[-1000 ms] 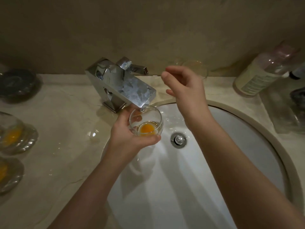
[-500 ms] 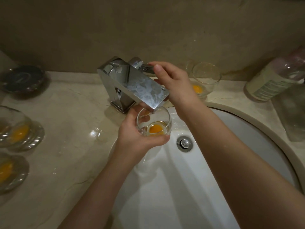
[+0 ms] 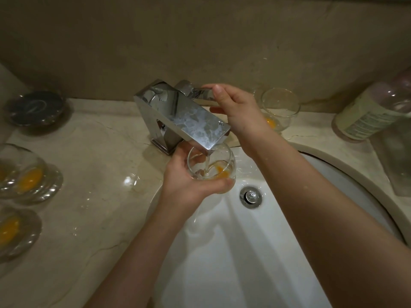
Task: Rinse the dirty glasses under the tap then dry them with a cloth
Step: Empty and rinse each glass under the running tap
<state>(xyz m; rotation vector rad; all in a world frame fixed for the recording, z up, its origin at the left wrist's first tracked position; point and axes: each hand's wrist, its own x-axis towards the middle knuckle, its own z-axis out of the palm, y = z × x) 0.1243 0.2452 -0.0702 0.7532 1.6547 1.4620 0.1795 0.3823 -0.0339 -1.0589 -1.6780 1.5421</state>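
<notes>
The glass (image 3: 211, 162) is a small, clear, round-bellied tumbler with a wide open mouth, held upright directly under the spout of the tap (image 3: 184, 117) and over the near-left part of the sink (image 3: 222, 252). An orange residue sits in its bottom, pushed toward the side away from the palm, and a thin stream of water runs from the spout into it, swirling pale streaks through the orange. The left hand (image 3: 189, 181) is clamped around the glass from below and from the left, fingers curled behind it and thumb across its lower front. The right hand (image 3: 238, 112) is above and beyond the left one, its thumb and fingers closed on the tap's lever (image 3: 203, 94) behind the chrome spout. Just to the right of the right hand, a second glass (image 3: 279, 110) with an orange smear at its base stands on the tabletop (image 3: 93, 174) against the wall. Below the right forearm the drain (image 3: 250, 196) lies in the white basin. Far to the left of the left hand, several more glasses (image 3: 29, 176) holding orange residue stand at the tabletop's edge, with a dark dish (image 3: 36, 110) beyond them. Far right of the right hand a labelled bottle (image 3: 369, 114) appears to lean.
</notes>
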